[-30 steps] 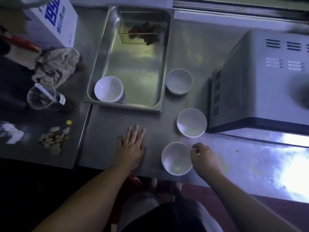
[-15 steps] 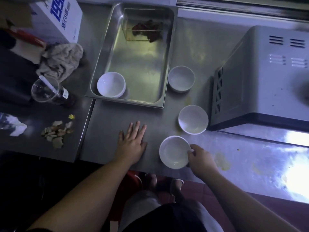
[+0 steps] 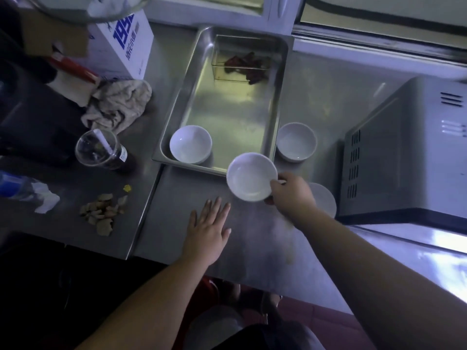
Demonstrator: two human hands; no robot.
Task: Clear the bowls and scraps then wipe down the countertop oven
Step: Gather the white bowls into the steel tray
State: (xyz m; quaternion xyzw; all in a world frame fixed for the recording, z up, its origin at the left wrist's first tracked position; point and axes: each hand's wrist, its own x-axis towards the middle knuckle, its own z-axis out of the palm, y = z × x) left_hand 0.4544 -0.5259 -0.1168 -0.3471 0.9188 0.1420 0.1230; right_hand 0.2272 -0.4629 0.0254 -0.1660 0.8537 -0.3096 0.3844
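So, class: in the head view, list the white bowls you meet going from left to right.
Bowl in the steel tray → bowl held by the right hand → bowl beside the tray → bowl next to the oven, partly hidden by the hand.

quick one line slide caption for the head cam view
Right hand carries a small white round bowl toward the rectangular steel tray, left hand flat on the steel counter.

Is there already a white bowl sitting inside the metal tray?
Yes, one small white bowl sits in the near left corner of the rectangular steel tray.
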